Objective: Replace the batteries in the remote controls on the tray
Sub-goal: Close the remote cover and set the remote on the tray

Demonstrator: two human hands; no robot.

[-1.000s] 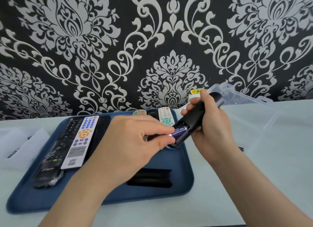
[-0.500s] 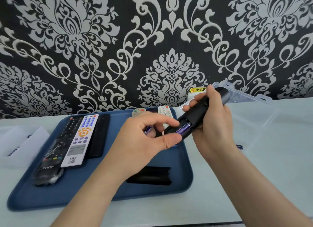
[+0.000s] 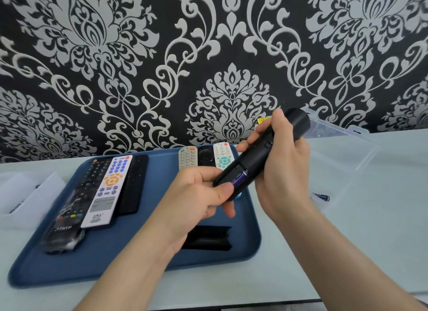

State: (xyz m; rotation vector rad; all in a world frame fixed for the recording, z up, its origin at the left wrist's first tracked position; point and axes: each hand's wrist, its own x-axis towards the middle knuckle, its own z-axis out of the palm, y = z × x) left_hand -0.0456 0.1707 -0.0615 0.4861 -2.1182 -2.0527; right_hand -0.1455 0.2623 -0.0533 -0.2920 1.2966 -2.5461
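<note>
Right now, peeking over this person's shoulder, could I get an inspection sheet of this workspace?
Surface: pale table with a blue tray on it.
Job's things: black remote held above the tray, battery bay open, purple battery inside; a black cover lies on the tray; other remotes lie there in two groups, among them a white remote with orange pad and a grey remote.
Clutter: clear plastic box at right, loose battery by it; white packet at left.
Hands: left hand grips the remote's lower end, thumb by the battery; right hand grips its middle.
Cables: nothing seen.
Surroundings: damask wallpaper.
</note>
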